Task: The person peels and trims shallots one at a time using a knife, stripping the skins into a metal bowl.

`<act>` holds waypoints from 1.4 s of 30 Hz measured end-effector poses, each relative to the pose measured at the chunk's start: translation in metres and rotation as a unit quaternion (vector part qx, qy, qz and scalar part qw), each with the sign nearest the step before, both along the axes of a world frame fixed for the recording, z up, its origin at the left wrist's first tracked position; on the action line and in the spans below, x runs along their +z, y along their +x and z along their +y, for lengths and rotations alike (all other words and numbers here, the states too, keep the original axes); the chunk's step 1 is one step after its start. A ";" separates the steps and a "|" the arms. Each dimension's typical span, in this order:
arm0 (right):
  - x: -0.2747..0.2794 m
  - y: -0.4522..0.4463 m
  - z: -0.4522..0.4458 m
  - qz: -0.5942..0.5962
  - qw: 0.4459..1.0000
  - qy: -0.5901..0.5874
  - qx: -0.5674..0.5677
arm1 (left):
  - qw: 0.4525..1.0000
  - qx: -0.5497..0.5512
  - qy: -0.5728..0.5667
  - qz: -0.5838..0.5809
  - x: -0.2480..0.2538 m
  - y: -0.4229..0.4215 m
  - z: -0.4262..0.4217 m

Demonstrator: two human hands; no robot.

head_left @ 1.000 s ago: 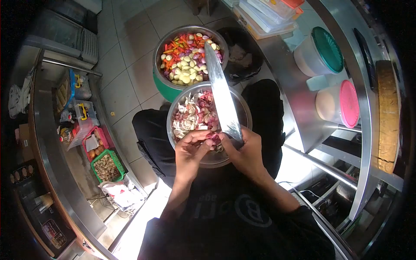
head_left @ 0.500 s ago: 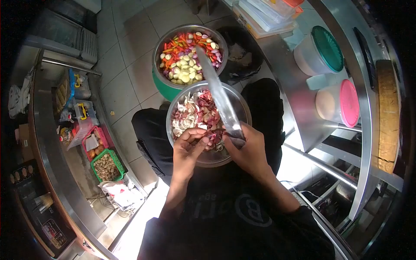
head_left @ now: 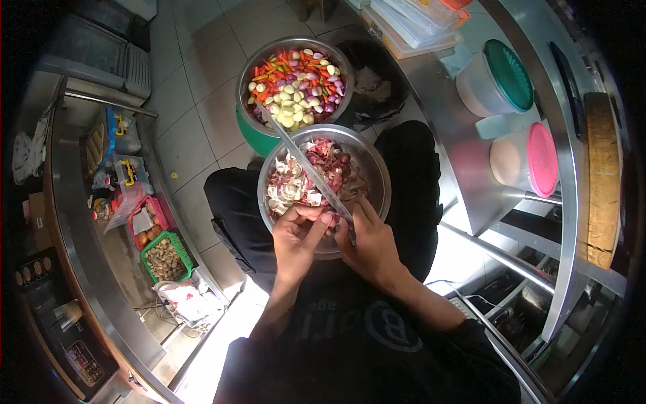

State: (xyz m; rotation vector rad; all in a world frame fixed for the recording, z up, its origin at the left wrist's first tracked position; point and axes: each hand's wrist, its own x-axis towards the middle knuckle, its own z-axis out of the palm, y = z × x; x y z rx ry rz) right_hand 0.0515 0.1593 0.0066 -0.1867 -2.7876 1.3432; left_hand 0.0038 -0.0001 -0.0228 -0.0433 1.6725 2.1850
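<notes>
My right hand (head_left: pixel 370 244) is wrapped round a long knife (head_left: pixel 301 159), its blade slanting up and left across the near bowl. My left hand (head_left: pixel 294 244) pinches a small purplish shallot (head_left: pixel 332 217), mostly covered by the fingers, close to the base of the blade. Both hands are over the near edge of a steel bowl (head_left: pixel 380 176) that sits between my legs. Inside it lie red shallot skins (head_left: pixel 344 168) and whitish garlic skins (head_left: pixel 282 194). Beyond, a second steel bowl (head_left: pixel 243 91) holds red chillies (head_left: pixel 274 67), peeled garlic (head_left: pixel 288 111) and shallots.
A green tub (head_left: pixel 252 139) shows under the far bowl, beside a black plastic bag (head_left: pixel 387 84). On the right, a steel table (head_left: pixel 449 158) bears lidded containers (head_left: pixel 531 161). Baskets, including a green one (head_left: pixel 166 259), stand on the left shelf.
The knife has swung left and turned nearly edge-on to my view. My right hand has shifted left and slightly down, closer to my left hand, which has moved slightly right.
</notes>
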 end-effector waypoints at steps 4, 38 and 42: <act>-0.002 0.000 -0.005 0.003 0.999 0.026 -0.031 | 1.000 0.006 -0.015 0.015 0.000 0.001 0.004; 0.004 -0.014 0.031 0.012 0.974 -0.195 -0.117 | 0.994 -0.090 0.059 0.003 -0.006 -0.012 -0.031; 0.000 -0.011 0.030 0.038 0.993 -0.109 -0.039 | 0.996 -0.073 0.050 -0.027 0.004 -0.013 -0.026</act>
